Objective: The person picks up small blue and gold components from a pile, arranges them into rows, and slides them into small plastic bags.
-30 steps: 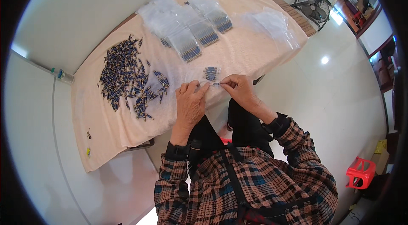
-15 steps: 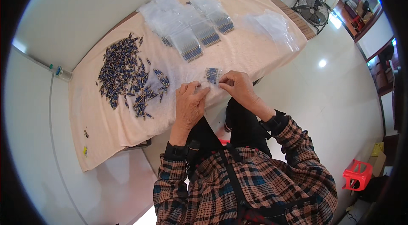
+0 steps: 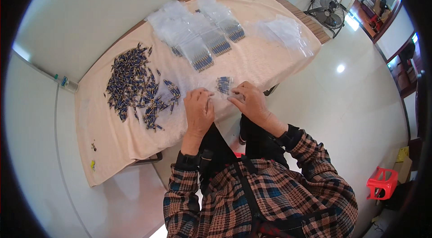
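A small clear plastic bag (image 3: 216, 99) lies near the table's front edge, with several blue-and-gold small cylindrical pieces (image 3: 223, 85) lined up in its far end. My left hand (image 3: 198, 108) has its fingers curled in at the bag's left side, pinching the film. On the other side my right hand (image 3: 254, 105) pinches the bag's right edge between thumb and index finger. To the left of my hands spreads a large heap of loose blue-and-gold pieces (image 3: 130, 76), with a smaller scatter (image 3: 153, 116) at its near side.
Filled clear bags (image 3: 202, 42) overlap at the back middle of the cloth-covered table (image 3: 112, 148). Flat clear bags (image 3: 288, 33) lie at the back right. A yellow scrap (image 3: 92, 165) rests at the near left. A black fan (image 3: 327, 11) and a red stool (image 3: 382, 183) stand on the floor.
The view has shifted slightly, so the table sits a little lower. My right thumb and index finger have moved nearer along the bag's right edge; both hands stay at the bag.
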Available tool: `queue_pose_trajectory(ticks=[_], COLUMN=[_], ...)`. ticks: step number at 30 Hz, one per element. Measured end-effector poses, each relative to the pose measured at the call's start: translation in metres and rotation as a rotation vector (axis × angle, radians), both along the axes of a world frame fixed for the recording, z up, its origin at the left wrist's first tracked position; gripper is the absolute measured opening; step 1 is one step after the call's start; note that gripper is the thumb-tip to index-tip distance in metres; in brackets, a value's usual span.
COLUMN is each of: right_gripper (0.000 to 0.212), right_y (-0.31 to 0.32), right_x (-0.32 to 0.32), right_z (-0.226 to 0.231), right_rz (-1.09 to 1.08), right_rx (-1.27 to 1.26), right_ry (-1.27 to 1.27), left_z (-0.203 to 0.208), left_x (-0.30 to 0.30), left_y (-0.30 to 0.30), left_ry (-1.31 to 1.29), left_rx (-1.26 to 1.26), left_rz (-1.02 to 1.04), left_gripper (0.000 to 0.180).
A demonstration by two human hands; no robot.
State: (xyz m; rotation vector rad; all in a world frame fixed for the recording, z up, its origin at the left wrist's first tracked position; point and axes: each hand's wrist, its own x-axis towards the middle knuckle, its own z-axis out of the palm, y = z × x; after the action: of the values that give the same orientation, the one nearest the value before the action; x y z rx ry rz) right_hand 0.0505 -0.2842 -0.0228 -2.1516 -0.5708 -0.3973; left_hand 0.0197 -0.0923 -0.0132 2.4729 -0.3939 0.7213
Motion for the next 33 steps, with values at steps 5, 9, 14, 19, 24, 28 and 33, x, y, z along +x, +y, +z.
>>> queue_pose_trajectory(ticks=[5, 9, 14, 19, 24, 28, 33], right_gripper=[0.006, 0.008, 0.009, 0.019, 0.031, 0.036, 0.038], right_y=[0.002, 0.002, 0.005, 0.014, 0.019, 0.020, 0.031], right_x=[0.020, 0.048, 0.080, 0.093, 0.097, 0.105, 0.107], right_z=[0.004, -0.002, 0.009, 0.010, 0.007, 0.009, 0.016], right_rz=[0.007, 0.036, 0.201, 0.322, 0.380, 0.447, 0.447], right_rx=[0.127, 0.052, 0.087, -0.036, -0.123, -0.106, -0.216], right_ry=[0.165, -0.069, 0.259, 0.222, 0.188, 0.229, 0.290], left_z=[0.000, -0.005, -0.004, -0.001, -0.012, -0.021, -0.033], left_x=[0.033, 0.036, 0.036, 0.048, 0.059, 0.069, 0.074], left_y=[-0.003, 0.008, 0.021, 0.027, 0.027, 0.033, 0.040], left_ry=[-0.132, 0.164, 0.433, 0.429, 0.337, 0.417, 0.426], left_rx=[0.019, -0.068, -0.210, -0.218, -0.386, -0.528, -0.572], left_rz=[0.135, 0.121, 0.100, 0.047, -0.004, -0.050, -0.066], left_gripper=[0.036, 0.039, 0.041, 0.048, 0.047, 0.044, 0.040])
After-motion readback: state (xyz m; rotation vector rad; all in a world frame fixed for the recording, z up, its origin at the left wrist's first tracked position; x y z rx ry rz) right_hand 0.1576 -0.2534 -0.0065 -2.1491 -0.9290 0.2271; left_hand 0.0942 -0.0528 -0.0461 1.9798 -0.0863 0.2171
